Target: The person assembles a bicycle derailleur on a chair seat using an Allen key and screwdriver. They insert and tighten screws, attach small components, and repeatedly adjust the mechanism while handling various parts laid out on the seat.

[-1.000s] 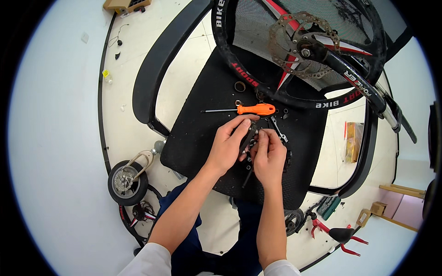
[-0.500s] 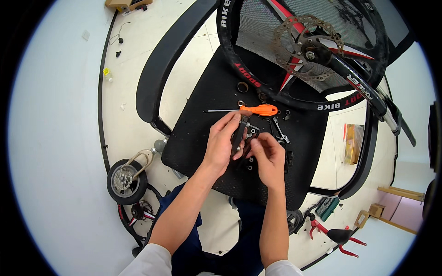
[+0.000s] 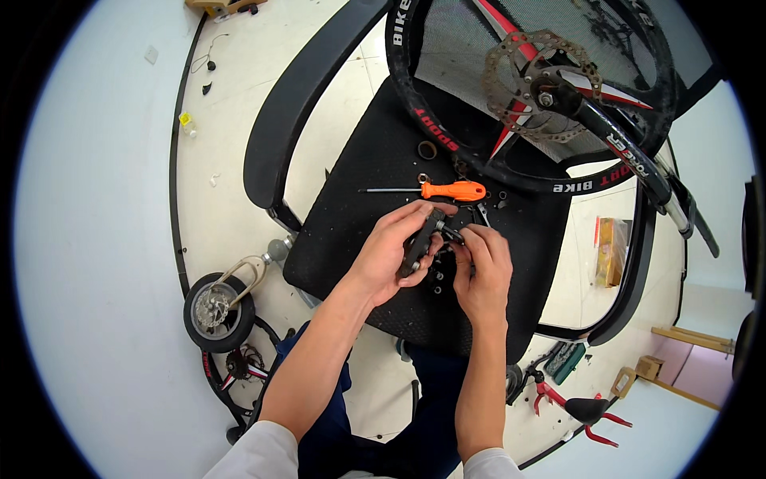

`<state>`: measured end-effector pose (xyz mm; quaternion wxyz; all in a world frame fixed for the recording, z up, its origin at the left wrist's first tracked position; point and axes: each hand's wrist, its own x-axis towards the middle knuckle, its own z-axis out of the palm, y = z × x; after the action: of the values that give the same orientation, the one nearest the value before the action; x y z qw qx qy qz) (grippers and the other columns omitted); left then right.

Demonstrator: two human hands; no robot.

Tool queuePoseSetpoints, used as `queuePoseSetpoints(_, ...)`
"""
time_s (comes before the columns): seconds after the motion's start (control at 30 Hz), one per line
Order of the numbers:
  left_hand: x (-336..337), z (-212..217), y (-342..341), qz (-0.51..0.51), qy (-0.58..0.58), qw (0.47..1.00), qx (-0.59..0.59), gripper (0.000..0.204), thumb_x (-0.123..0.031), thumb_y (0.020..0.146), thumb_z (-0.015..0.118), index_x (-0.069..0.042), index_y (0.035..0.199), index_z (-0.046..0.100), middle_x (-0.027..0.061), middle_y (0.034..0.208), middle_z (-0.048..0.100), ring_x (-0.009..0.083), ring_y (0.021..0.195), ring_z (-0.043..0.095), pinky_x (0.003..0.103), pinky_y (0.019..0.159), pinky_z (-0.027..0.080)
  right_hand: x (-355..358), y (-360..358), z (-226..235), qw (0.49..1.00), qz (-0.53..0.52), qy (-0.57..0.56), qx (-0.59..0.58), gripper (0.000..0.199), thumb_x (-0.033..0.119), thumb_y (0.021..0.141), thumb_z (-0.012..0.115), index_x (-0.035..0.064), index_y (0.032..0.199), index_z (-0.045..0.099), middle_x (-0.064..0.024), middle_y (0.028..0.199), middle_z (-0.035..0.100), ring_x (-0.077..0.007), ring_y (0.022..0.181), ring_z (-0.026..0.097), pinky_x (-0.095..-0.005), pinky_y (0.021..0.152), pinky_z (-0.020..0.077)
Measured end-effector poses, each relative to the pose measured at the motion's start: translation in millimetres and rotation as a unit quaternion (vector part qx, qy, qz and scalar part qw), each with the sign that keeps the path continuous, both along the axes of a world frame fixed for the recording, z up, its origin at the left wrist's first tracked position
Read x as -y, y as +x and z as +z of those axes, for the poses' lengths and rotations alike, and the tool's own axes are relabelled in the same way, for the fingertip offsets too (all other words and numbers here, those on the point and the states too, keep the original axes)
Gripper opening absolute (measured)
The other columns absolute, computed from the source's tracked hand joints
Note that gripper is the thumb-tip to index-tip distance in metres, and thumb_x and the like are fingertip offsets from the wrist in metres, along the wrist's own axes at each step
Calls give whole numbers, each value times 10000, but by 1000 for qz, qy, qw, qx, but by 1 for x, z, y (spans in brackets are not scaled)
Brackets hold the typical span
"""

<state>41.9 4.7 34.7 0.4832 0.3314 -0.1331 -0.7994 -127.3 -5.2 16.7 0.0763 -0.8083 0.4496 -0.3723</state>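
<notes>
My left hand (image 3: 391, 247) is closed around a dark, blocky bike part (image 3: 416, 246), held tilted above the chair seat (image 3: 351, 231). Close against it, my right hand (image 3: 485, 267) pinches a thin black bar (image 3: 453, 234) that looks like a hex key. The bar's near end meets the part's upper side; whether it sits in a bolt is hidden by my fingers. Just beyond my hands lies an orange-handled screwdriver (image 3: 453, 191), its shaft pointing left. Small nuts (image 3: 438, 277) lie on the seat between my hands, and a metal wrench-like tool (image 3: 483, 214) shows partly behind my right hand.
A bicycle wheel (image 3: 415, 104) with a disc rotor (image 3: 511, 120) and fork (image 3: 622, 144) leans across the chair's back. Armrests (image 3: 279, 104) flank the seat. On the floor stand a small wheel (image 3: 219, 313) at left, a green case (image 3: 566, 363) and a red frame (image 3: 550, 393) at right.
My right hand has shifted slightly right and up, turning with the black bar. My left hand has tilted the blocky part. The whole view has shifted slightly.
</notes>
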Motion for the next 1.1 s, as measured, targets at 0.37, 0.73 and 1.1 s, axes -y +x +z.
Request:
queuePoseSetpoints(0.37,-8,0,-3,-2,-64,994,93,340,-261,997,437,-12,1133,625,55,752,585,33,452,452,163,349,280,-22,-9,-10,800,-55,438,406,176,28,890,635,-66,1036,607,-141,945,680,-212,787,687,-299,682,577)
queuePoseSetpoints(0.73,-15,-10,-16,48,-310,893,322,288,-148,836,686,-20,1094,676,32,914,705,106,913,613,274,869,434,19,1,-4,597,-128,606,510,211,247,980,534,60,903,596,34,628,488,-47,466,368,-216,407,244)
queuePoseSetpoints(1.1,-4,-17,-16,59,-26,978,200,278,-331,919,663,-54,928,676,-54,611,492,8,432,390,192,377,250,21,25,85,924,1,276,265,204,155,1017,474,3,925,574,-41,808,617,-30,560,445,-180,498,345)
